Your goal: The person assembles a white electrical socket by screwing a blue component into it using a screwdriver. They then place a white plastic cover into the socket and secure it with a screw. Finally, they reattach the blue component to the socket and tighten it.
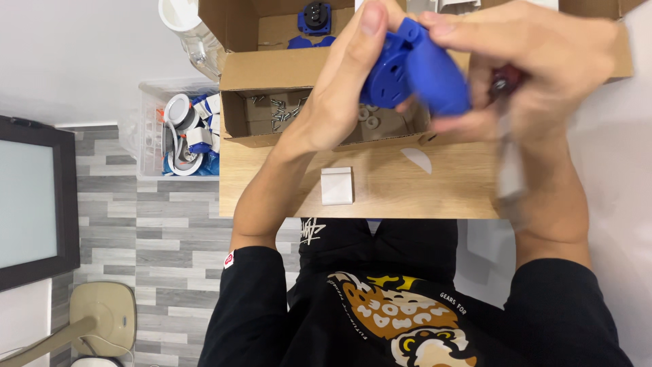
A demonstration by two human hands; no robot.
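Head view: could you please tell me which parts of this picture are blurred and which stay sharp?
In the head view, the right hand and the blue plastic part it shares with the left hand are smeared by motion blur; the cardboard box, the screws inside it and the small white square piece on the wooden table stay sharp under even light.

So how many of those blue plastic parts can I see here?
3, maybe more: one blue plastic housing held between both hands, one round blue plastic part in the far cardboard box, and blue pieces in the clear plastic bin. The hands may hide others.
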